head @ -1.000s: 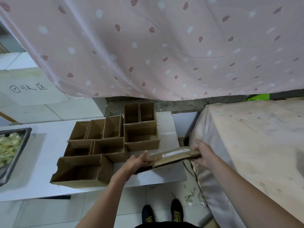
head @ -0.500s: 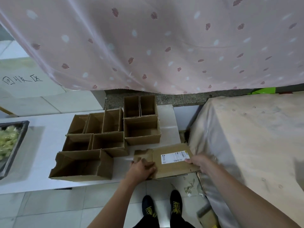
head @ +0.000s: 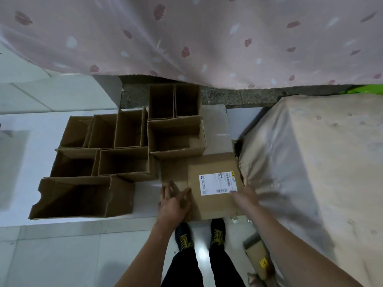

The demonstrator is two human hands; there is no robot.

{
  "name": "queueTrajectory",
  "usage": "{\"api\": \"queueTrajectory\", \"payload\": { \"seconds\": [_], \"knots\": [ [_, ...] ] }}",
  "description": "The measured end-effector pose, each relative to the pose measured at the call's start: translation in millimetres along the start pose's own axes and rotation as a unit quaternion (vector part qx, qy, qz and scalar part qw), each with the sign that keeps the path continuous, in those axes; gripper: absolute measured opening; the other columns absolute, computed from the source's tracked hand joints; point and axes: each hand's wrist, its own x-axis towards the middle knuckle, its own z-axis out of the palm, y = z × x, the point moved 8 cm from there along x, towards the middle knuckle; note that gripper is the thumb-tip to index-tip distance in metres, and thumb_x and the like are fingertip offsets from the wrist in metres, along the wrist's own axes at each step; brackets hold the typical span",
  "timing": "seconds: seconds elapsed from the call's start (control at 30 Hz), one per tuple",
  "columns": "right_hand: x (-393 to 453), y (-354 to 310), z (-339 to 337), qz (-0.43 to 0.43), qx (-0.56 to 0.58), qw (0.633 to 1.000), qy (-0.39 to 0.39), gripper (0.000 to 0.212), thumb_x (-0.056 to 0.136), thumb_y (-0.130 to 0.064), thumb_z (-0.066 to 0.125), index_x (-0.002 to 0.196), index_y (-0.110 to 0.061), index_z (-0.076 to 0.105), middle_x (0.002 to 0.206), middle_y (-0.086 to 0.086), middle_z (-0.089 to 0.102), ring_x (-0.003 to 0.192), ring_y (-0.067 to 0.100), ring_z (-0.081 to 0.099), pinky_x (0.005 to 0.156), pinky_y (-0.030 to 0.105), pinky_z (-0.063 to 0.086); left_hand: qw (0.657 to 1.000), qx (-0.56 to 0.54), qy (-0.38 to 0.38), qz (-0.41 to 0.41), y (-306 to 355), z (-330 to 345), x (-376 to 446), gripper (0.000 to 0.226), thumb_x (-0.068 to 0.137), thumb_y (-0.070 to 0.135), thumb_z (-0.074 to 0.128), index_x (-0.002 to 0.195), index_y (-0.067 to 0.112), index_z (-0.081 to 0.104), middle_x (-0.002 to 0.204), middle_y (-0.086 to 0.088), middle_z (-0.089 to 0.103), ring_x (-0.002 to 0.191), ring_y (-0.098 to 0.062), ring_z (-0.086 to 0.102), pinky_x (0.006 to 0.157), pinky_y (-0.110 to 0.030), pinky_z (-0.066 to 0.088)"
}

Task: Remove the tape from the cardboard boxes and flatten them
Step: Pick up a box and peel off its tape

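Both hands press flat on the flattened box (head: 209, 191), fingers straight and gripping nothing: the left hand (head: 175, 201) lies on its left flap, and the right hand (head: 245, 196) rests at its right edge with the fingertips touching the corner of the white shipping label (head: 217, 183). That box lies at the near right corner of the white table (head: 24, 123), its near edge reaching past the table's front, above the person's dark shoes (head: 183, 237).

At the far left of the table stands a large open box (head: 80, 197) with a torn front corner. Behind it sit two open boxes (head: 99, 162) side by side, and behind those a row of three narrower ones (head: 105, 131). To the right, a wider open box (head: 176, 137) stands just behind the flattened one, touching its far edge, with a pair of upright boxes (head: 174, 102) behind it. A pink patterned curtain (head: 186, 38) hangs over the back. On the right a cloth-covered surface (head: 321, 152) stands beside the table, and a piece of cardboard (head: 259, 259) lies on the floor near it.
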Motion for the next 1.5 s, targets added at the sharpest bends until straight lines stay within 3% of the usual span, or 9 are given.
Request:
{"api": "queueTrajectory", "payload": {
  "seconds": [0.1,0.2,0.33,0.5,0.6,1.0,1.27,1.4,1.5],
  "knots": [
    [7,-3,9,-0.031,-0.052,0.998,0.02,0.041,0.088,-0.024,0.067,0.12,0.0,0.057,0.119,0.019,0.066,0.11,0.036,0.062,0.086,0.038,0.052,1.0,0.024,0.021,0.0,1,6,12,0.055,0.098,0.054,0.049,0.149,0.055,0.029,0.167,-0.009,-0.01,0.152,-0.038,-0.01,0.122,-0.059,0.014],
    [2,-3,9,-0.048,-0.179,0.98,0.073,0.056,0.091,-0.039,0.064,0.123,0.005,0.053,0.124,0.023,0.06,0.115,0.038,0.056,0.092,0.039,0.049,0.999,0.038,0.008,0.0,2,16,19,0.068,0.098,0.061,0.042,0.154,0.055,0.002,0.165,-0.013,-0.021,0.15,-0.036,-0.024,0.122,-0.053,-0.012],
    [-19,-33,24,-0.24,-0.298,0.911,0.156,0.066,0.091,-0.03,0.065,0.144,0.0,0.037,0.147,0.026,0.032,0.138,0.041,0.031,0.115,0.046,0.029,0.997,0.067,0.035,0.009,5,23,25,0.069,0.102,0.059,0.025,0.15,0.051,-0.024,0.16,-0.012,-0.034,0.146,-0.031,-0.034,0.121,-0.053,-0.017],
    [-20,-56,86,-0.413,-0.401,0.814,0.07,0.07,0.101,-0.051,0.035,0.16,-0.027,0.007,0.166,0.016,-0.009,0.153,0.029,-0.009,0.124,0.049,0.004,0.992,0.081,0.098,0.018,17,25,38,0.068,0.104,0.055,0.019,0.152,0.042,-0.027,0.163,0.0,-0.032,0.149,-0.027,-0.03,0.12,-0.057,-0.015],
    [-8,-51,97,-0.409,-0.395,0.818,0.088,0.069,0.101,-0.061,0.02,0.159,-0.033,-0.006,0.165,0.013,-0.019,0.152,0.029,-0.014,0.124,0.051,0.002,0.988,0.085,0.127,0.022,23,25,46,0.065,0.105,0.055,0.02,0.152,0.046,-0.024,0.163,0.003,-0.03,0.149,-0.031,-0.03,0.119,-0.062,-0.013],
    [4,-43,100,-0.441,-0.358,0.808,0.154,0.071,0.098,-0.064,0.025,0.159,-0.034,0.008,0.167,0.012,-0.003,0.154,0.028,0.0,0.122,0.055,0.011,0.969,0.111,0.22,0.028,22,34,52,0.061,0.102,0.054,0.021,0.16,0.04,0.006,0.169,0.0,-0.002,0.155,-0.034,-0.006,0.119,-0.067,0.005],
    [-8,-54,93,-0.417,-0.365,0.83,0.059,0.071,0.097,-0.062,0.032,0.158,-0.038,0.005,0.167,0.006,-0.011,0.153,0.024,-0.012,0.124,0.051,0.001,0.984,0.116,0.135,-0.016,28,23,45,0.061,0.103,0.057,0.014,0.155,0.045,-0.017,0.166,0.002,-0.021,0.152,-0.035,-0.02,0.119,-0.064,-0.007],
    [-14,-70,57,-0.362,-0.281,0.883,0.102,0.072,0.089,-0.035,0.065,0.15,-0.016,0.032,0.158,0.015,0.02,0.145,0.033,0.025,0.12,0.046,0.028,0.991,0.112,0.061,-0.04,42,16,39,0.067,0.103,0.054,0.022,0.155,0.042,-0.017,0.168,-0.005,-0.013,0.152,-0.041,-0.012,0.12,-0.063,-0.005],
    [9,-56,24,-0.2,-0.119,0.967,0.102,0.08,0.087,-0.02,0.073,0.15,-0.003,0.026,0.152,0.024,0.03,0.138,0.038,0.036,0.114,0.042,0.035,0.995,0.004,0.062,-0.083,43,11,28,0.07,0.101,0.04,0.042,0.159,0.04,0.002,0.169,-0.006,-0.004,0.154,-0.035,-0.008,0.124,-0.055,0.002]
  ]
}}
